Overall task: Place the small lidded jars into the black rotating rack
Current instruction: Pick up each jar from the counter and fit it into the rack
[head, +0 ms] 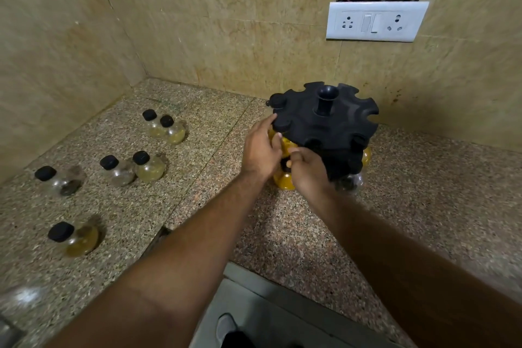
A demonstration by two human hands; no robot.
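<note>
The black rotating rack (324,127) stands on the counter near the back wall, with lidded jars hanging in some slots. My left hand (261,152) is at its left rim, fingers and thumb round a yellow-filled jar (288,147) in the upper tier. Just below, my right hand (308,172) curls its fingers round the black lid of a second yellow jar (282,182) at the lower tier. Several loose jars with black lids stand to the left: a far pair (165,128), a middle pair (132,168), one at the left (59,181) and one nearer (74,237).
The speckled granite counter (226,220) meets tiled walls at the back and left. A white socket plate (375,21) hangs on the wall above the rack. The counter's front edge runs across the lower middle, with floor and a shoe (226,328) below.
</note>
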